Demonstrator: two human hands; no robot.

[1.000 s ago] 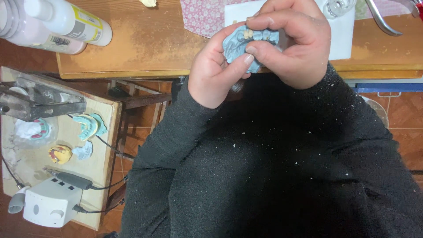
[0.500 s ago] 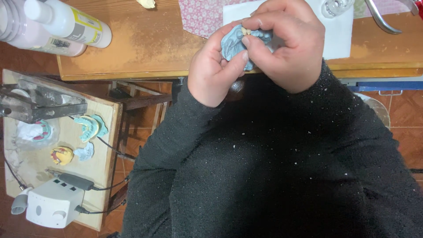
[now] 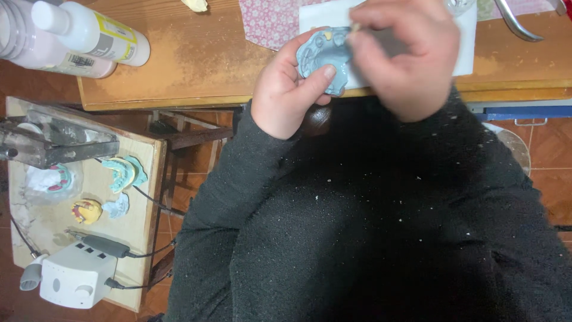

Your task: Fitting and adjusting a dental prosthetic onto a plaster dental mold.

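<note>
- The wooden workbench (image 3: 196,59) spans the top of the view, with a white paper sheet (image 3: 468,42) at its twelve-o'clock edge.
- A low side board (image 3: 149,179) sits at nine o'clock, carrying more dental casts (image 3: 122,173) and a white control box (image 3: 74,280).
- The right hand (image 3: 408,56), at one o'clock and blurred, has its fingers pressed together over the model's upper right edge; whether it pinches a tool, I cannot tell.
- The left hand (image 3: 286,89) at twelve o'clock cups the pale blue dental model (image 3: 325,56), thumb clamped across its lower rim.
- That model lies above the bench's front edge, between both hands.
</note>
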